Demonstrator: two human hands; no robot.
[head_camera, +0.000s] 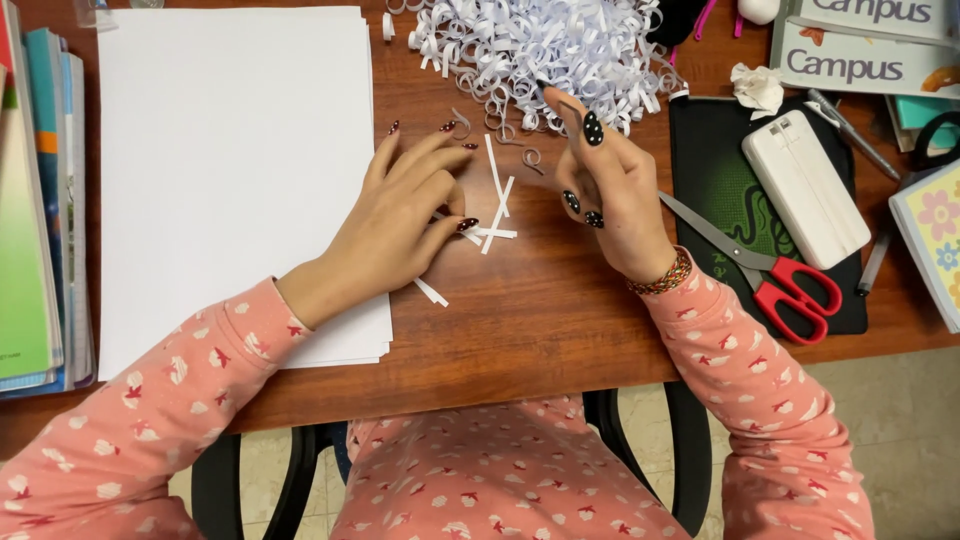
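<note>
Sleeves in pink with a small pattern are coming in from the bottom edge, and both hands are working on the wooden desk (560, 330). I am taking the small bunch of straight paper strips (497, 212) in the middle of the desk as the landmark.

The left hand (400, 225) is lying flat just left of the strips, fingers spread and relaxed. Its thumb tip is pressing on the crossing strips, and it is not gripping anything. The right hand (610, 190) is standing just right of the strips, half closed, with the fingers curled in. It seems to be pinching a thin strip near the fingertips, but I cannot tell this for sure. One loose strip (431, 292) is lying below and left of the bunch.

Left of the strips, a stack of white sheets (230, 180) is lying partly under the left wrist, and books (40, 200) are beyond it at the desk edge. Right of the strips, red scissors (770, 270) are resting on a dark mat (720, 180), beside a white case (805, 185).

Behind the strips, a big pile of curled strips (540, 50) is already waiting. Judging from this, most of the curling is done; only the few straight strips are left.
</note>
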